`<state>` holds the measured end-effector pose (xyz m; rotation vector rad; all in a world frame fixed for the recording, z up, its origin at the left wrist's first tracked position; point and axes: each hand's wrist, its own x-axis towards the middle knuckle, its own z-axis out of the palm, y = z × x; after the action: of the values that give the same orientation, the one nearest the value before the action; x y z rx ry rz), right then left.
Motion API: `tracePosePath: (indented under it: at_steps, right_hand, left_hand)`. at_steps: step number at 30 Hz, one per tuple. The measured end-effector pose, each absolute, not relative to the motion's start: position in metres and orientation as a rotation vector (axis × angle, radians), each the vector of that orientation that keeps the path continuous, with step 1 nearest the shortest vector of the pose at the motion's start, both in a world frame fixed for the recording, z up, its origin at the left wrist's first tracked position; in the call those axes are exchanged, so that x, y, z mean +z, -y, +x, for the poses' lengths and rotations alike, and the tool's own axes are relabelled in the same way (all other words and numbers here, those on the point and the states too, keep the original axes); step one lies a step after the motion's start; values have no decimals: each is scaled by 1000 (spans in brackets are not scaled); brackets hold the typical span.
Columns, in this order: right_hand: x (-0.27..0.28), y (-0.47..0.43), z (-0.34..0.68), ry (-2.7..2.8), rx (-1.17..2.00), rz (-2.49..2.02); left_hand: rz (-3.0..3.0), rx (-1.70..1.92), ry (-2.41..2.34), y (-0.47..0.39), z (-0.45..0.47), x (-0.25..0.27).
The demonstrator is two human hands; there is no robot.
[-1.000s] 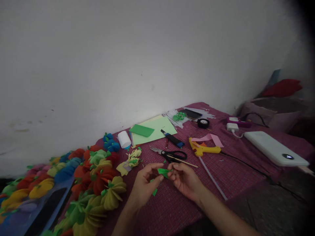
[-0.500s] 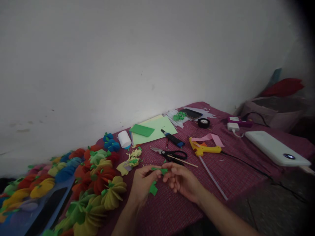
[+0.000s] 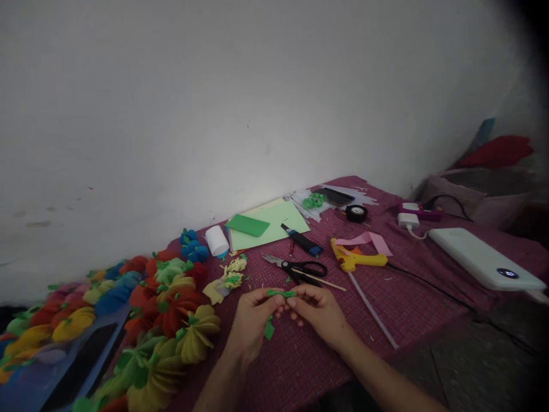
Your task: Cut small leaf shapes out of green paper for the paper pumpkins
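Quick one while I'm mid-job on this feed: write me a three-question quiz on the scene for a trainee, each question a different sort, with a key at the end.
1. True or false: the left hand and the right hand are both touching the green strip.
2. Which one lies across the handles of the scissors?
A) the cutter
B) the stick
C) the power bank
3. Fill in the colour: the body of the glue gun is ____.

Key: 1. True. 2. B. 3. Yellow.
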<state>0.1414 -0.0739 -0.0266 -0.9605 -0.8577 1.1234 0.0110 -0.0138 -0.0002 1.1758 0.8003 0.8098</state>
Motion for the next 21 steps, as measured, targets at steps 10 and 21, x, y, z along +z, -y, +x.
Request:
tracePosePath:
  at_steps: [10,21]
  right_hand:
    - [-37,71,143,855,987,-1046]
    - [-37,72,142,884,981,-1002]
  left_hand:
    - [1431,964,-774,15,7,-2]
    - [1817,985,-782,12,-2,-8]
